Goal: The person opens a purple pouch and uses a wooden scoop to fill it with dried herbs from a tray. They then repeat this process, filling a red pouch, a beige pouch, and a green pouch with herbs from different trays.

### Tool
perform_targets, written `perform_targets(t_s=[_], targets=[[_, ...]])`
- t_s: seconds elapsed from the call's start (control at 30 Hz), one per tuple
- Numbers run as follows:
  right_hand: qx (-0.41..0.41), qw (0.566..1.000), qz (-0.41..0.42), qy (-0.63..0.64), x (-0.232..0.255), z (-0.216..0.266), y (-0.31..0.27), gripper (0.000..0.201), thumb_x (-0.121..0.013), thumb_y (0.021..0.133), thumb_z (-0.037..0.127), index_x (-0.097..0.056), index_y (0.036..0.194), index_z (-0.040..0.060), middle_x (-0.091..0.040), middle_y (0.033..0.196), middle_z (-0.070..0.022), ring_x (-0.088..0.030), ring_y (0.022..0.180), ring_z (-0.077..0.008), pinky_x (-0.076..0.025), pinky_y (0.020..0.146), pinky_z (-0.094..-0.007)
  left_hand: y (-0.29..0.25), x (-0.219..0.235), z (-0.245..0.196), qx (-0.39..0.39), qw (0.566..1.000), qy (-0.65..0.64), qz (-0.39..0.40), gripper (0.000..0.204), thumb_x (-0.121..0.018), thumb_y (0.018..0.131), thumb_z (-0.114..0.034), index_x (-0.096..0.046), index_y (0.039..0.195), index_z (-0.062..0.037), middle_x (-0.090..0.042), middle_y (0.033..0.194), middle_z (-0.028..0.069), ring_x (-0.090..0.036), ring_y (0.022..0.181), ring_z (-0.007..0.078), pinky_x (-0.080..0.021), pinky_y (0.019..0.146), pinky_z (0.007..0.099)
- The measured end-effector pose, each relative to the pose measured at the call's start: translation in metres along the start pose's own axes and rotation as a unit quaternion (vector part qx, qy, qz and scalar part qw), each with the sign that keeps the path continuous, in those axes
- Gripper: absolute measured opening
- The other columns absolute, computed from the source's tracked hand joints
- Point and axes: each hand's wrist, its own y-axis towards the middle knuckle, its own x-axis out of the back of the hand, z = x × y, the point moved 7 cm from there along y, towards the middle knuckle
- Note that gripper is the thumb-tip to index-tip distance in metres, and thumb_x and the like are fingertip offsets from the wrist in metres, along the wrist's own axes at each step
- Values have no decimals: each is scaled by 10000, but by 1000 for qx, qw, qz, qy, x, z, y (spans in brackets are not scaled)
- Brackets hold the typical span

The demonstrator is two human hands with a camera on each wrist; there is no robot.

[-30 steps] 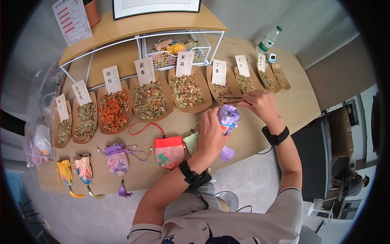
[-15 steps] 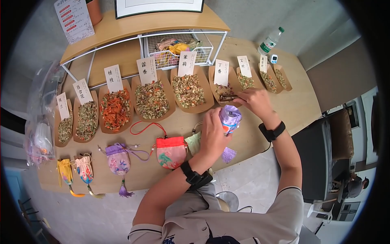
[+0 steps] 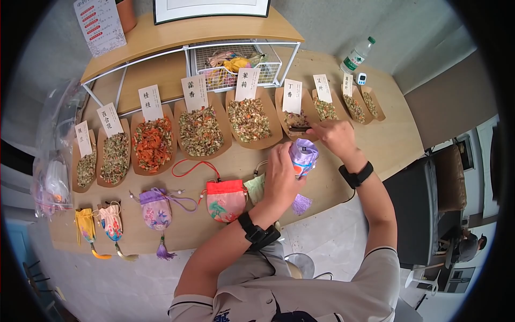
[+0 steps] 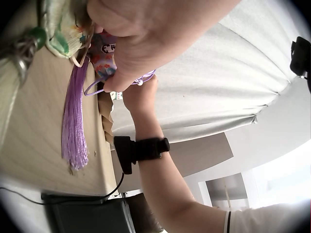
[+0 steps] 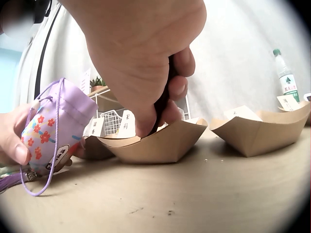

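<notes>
My left hand [image 3: 281, 174] grips a lilac drawstring pouch [image 3: 304, 155] with printed flowers, its mouth open and facing up. A purple tassel [image 4: 75, 121] hangs below it in the left wrist view. My right hand [image 3: 338, 140] holds a slim dark brown tool [image 5: 164, 99] with thumb and curled fingers. The tool's far end [image 3: 300, 129] reaches into a brown paper tray [image 5: 163, 145] with a small amount of dried herbs [image 3: 294, 119] and an upright label card [image 3: 292, 96]. The pouch stands close in front of that tray. Fingers hide part of the tool.
More paper trays of herbs [image 3: 199, 134] line the table to both sides. Several pouches, among them a red-topped one [image 3: 225, 201], lie along the front. Behind stand a wooden shelf [image 3: 214, 33], a wire basket [image 3: 263, 72] and a water bottle [image 3: 357, 56].
My right hand has turned and shifted slightly, and the tool's end stays over the herbs in the same tray. The left hand keeps the pouch nearly in place.
</notes>
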Motion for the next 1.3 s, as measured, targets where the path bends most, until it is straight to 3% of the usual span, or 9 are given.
perform_targets(t_s=[0.13, 0.23, 0.43, 0.83, 1.03, 1.13, 1.3], targets=[[-7, 999, -38, 34, -3, -2, -3, 183, -778, 855, 312, -750, 821, 135, -627, 624, -33, -624, 539, -227, -459, 467, -370, 0, 0, -1, -6, 1000, 3, 6, 875, -849, 675, -12, -373, 1408, -10, -467, 1298, 234, -499, 1225, 436, -446, 1034, 489], [-68, 993, -68, 62, -1, -18, -10, 196, -786, 867, 292, -770, 804, 107, -651, 631, -55, -627, 535, -231, -452, 468, -370, 0, 0, -1, -1, 1000, -1, 6, 865, -846, 682, -17, -378, 1409, -10, -469, 1299, 235, -496, 1231, 437, -443, 1037, 491], [-85, 979, -127, 137, 49, -21, -20, 202, -826, 830, 275, -787, 807, 78, -689, 665, -70, -639, 541, -245, -461, 479, -355, 0, 1, -1, -2, 1000, -7, 2, 858, -844, 685, -19, -383, 1409, -13, -470, 1303, 236, -488, 1244, 437, -434, 1046, 493], [-39, 980, -97, 171, 70, -8, -36, 234, -852, 782, 276, -779, 831, 59, -684, 681, -63, -648, 588, -242, -478, 516, -349, 1, 1, -1, 0, 1000, -16, 1, 849, -836, 679, 11, -390, 1401, -12, -471, 1304, 234, -486, 1240, 440, -431, 1049, 494], [-66, 993, -63, 80, 45, -25, -24, 258, -816, 804, 338, -767, 857, 91, -673, 700, -70, -649, 604, -257, -488, 539, -355, -1, 1, -1, 8, 1000, -14, 5, 855, -837, 677, 11, -388, 1405, -13, -472, 1305, 232, -481, 1248, 436, -429, 1055, 492], [-53, 998, -7, 45, 24, -22, -17, 271, -821, 796, 331, -778, 880, 76, -681, 732, -72, -654, 640, -266, -500, 557, -373, 1, 1, -1, 0, 1000, -8, 3, 853, -838, 682, 4, -388, 1406, -13, -469, 1306, 233, -481, 1248, 435, -428, 1055, 492], [-43, 999, -10, 23, 5, -19, -9, 232, -772, 839, 354, -734, 845, 125, -651, 715, -34, -655, 661, -236, -496, 555, -366, 1, 2, -1, -1, 1000, -4, 1, 844, -845, 689, -25, -392, 1400, -9, -477, 1284, 229, -489, 1228, 435, -432, 1046, 488]])
